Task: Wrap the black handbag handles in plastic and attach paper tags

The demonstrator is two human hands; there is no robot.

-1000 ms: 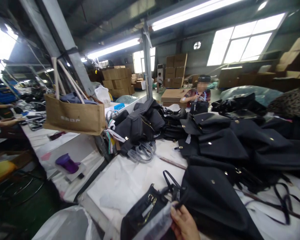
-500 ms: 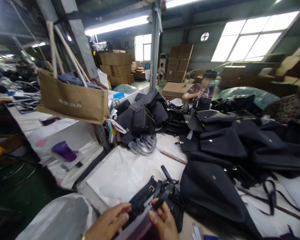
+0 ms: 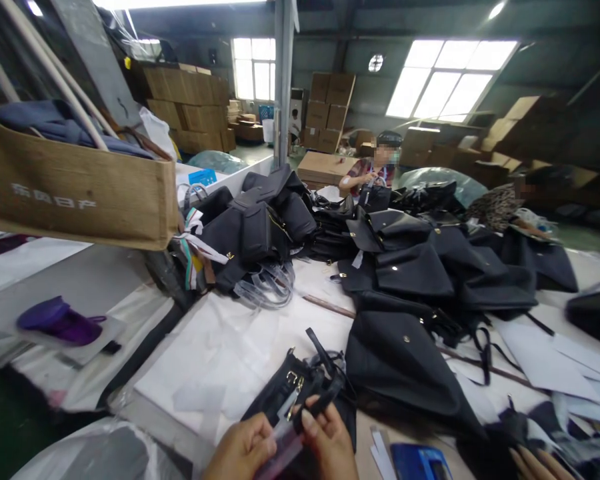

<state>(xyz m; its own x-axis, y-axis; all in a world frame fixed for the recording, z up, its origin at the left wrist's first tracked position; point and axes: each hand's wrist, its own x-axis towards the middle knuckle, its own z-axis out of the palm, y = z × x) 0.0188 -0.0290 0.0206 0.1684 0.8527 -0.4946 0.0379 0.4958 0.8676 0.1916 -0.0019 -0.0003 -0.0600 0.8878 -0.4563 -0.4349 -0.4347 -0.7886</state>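
At the near edge of the table my right hand (image 3: 327, 437) is closed around the black strap (image 3: 325, 403) of a small black handbag (image 3: 275, 387). Beside it, my left hand (image 3: 245, 447) has its thumb and fingers pinched on a strip of clear plastic film (image 3: 286, 443), which stretches across to the right hand. Gold-coloured buckles and zip pulls (image 3: 295, 387) show on the handbag lying under my hands. Both hands partly hide the bag's lower part.
A large black bag (image 3: 405, 373) lies just right of the handbag, before a heap of black bags (image 3: 410, 260). A blue packet (image 3: 420, 461) and a co-worker's hand (image 3: 537, 463) are at lower right. A tan tote (image 3: 80, 187) hangs left; below it lies a purple cup (image 3: 63, 320).
The view has swung to the right, bringing in the co-worker's hand and more of the blue packet. My left thumb and fingers, apart before, have closed on the plastic film.
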